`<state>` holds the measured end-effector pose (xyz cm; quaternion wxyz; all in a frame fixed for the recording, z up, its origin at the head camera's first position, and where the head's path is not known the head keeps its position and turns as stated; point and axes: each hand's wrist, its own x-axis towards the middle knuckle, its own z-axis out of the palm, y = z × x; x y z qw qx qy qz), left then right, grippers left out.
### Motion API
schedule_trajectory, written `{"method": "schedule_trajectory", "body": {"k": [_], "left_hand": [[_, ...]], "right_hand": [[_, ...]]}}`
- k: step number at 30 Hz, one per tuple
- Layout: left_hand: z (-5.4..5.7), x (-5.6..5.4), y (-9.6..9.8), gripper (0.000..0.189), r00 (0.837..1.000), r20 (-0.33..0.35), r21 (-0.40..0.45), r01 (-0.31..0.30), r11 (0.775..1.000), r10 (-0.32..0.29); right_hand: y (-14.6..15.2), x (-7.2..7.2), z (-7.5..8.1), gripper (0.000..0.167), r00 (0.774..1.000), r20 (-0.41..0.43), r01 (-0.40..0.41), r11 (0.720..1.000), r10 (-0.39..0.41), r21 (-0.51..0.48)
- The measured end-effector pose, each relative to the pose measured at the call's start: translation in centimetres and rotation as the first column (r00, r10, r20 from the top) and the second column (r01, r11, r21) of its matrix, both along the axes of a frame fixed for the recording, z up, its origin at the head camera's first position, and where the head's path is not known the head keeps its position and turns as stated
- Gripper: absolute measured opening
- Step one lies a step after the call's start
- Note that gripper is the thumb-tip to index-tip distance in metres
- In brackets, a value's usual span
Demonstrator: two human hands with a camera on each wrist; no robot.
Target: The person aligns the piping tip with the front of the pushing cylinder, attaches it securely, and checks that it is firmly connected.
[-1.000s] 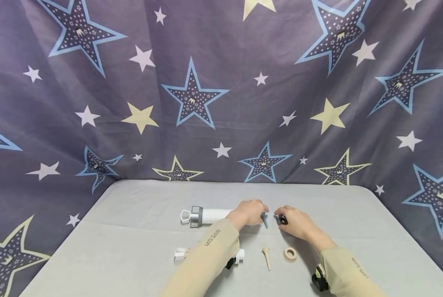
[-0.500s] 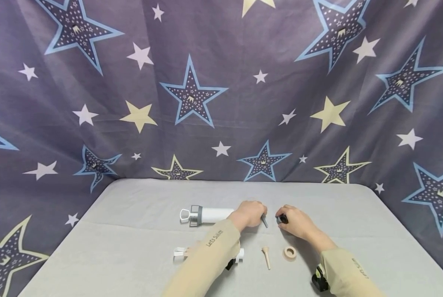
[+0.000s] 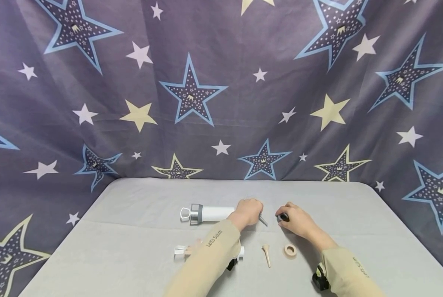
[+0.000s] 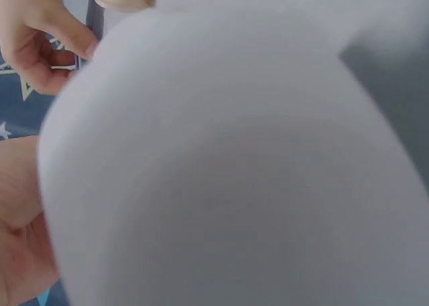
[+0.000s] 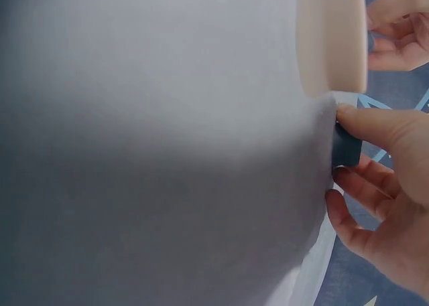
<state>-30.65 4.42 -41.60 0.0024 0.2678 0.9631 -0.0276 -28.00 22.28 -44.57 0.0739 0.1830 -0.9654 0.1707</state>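
Note:
In the head view my left hand grips a grey nozzle-like piece, whose thin stem sticks out toward the lower right. Beside it, across a small gap, my right hand pinches a dark grey ring between thumb and fingers. The ring stands on edge at the table surface in the right wrist view. A white cylinder with a grey collar and white loop handle lies left of my left hand, its right end hidden. The left wrist view is mostly filled by a blurred white surface.
Nearer on the table lie a beige nozzle-like piece and a beige ring. A second tool with a white handle is mostly hidden under my left sleeve. A star-patterned curtain hangs behind the table's far edge.
My left fingers have drawn in round the grey nozzle-like piece, and its stem has swung rightward. My right hand holds the dark ring a little farther right, its hole now turned away.

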Motion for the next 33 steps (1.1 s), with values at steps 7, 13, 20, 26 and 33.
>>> {"method": "schedule_trajectory", "body": {"k": [7, 13, 20, 26, 33], "left_hand": [[-0.2, 0.0, -0.1, 0.007, 1.000, 0.007, -0.006, -0.014, 1.000, 0.014], [-0.1, 0.0, -0.4, 0.006, 1.000, 0.022, 0.006, -0.008, 1.000, 0.008], [0.0, 0.0, -1.1, 0.006, 1.000, 0.016, 0.025, -0.001, 1.000, 0.000], [0.3, 0.2, -1.4, 0.010, 0.999, 0.030, 0.037, 0.015, 0.999, -0.016], [0.9, 0.7, -2.0, 0.014, 0.998, 0.059, 0.128, 0.022, 0.992, -0.030]], "right_hand": [[0.0, 0.1, 0.0, 0.026, 1.000, 0.010, 0.000, 1.000, 0.000, -0.030], [-0.1, 0.1, 0.2, 0.025, 1.000, 0.011, -0.005, 1.000, 0.005, -0.028], [-0.1, 0.0, 0.7, 0.025, 1.000, 0.007, -0.009, 1.000, 0.009, -0.021], [0.1, 0.0, 0.9, 0.026, 1.000, -0.002, 0.002, 1.000, -0.002, -0.030], [0.3, 0.0, 1.3, 0.026, 1.000, -0.003, 0.019, 0.999, -0.019, -0.034]]}}
